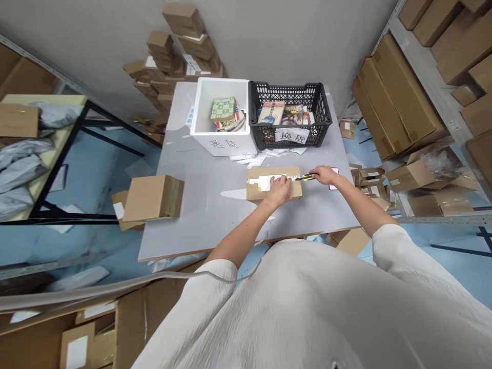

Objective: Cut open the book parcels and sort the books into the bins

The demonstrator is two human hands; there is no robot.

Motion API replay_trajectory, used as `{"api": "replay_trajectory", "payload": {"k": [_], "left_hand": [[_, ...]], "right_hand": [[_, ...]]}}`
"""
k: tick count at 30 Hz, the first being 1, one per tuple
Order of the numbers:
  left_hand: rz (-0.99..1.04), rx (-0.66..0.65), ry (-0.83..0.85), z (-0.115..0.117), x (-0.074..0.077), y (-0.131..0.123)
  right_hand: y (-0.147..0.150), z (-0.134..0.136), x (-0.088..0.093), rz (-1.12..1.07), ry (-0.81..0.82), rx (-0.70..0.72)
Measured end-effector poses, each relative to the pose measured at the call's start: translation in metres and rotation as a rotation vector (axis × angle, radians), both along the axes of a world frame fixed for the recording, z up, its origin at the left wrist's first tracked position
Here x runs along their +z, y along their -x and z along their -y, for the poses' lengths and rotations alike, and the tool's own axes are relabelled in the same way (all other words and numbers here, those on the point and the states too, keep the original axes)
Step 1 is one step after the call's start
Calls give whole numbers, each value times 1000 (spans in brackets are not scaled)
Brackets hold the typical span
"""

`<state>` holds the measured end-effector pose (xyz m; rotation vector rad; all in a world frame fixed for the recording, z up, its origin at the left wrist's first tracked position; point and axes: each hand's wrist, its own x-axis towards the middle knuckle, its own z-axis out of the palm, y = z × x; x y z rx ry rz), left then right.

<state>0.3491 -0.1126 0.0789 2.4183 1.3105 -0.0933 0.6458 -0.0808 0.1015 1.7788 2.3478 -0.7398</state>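
A flat cardboard parcel (257,190) with clear tape along its top lies on the grey table (200,205). My left hand (279,187) presses down on the parcel's top, fingers together and flat on it. My right hand (325,175) is closed round a yellow and black utility knife (306,178), whose tip points at the parcel's right end. A pink object (333,186) lies on the table just under my right hand.
A white foam box (203,134) and a black plastic crate (323,123), both holding books, stand at the table's far side. A brown box (151,197) sits at the left edge. Cardboard boxes fill shelves on the right and pile up behind and below the table.
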Motion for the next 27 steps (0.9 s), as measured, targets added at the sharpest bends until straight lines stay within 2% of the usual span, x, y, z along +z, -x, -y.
{"api": "replay_trajectory", "payload": {"k": [3, 6, 12, 16, 22, 24, 27], "left_hand": [[4, -1, 1, 0, 1, -1], [-2, 1, 8, -1, 1, -1], [33, 4, 18, -4, -1, 2], [78, 1, 27, -3, 1, 7], [174, 163, -26, -7, 4, 3], [172, 214, -36, -11, 5, -1], [159, 262, -57, -16, 5, -7]], "right_hand": [[-9, 9, -4, -126, 136, -82], [-17, 25, -9, -241, 195, -165], [-21, 51, -18, -317, 201, -205], [-25, 58, -21, -353, 149, -319], [-23, 67, -17, -533, 207, -474], [-18, 70, -14, -555, 163, -457], [-10, 73, -9, -467, 68, -396]]}}
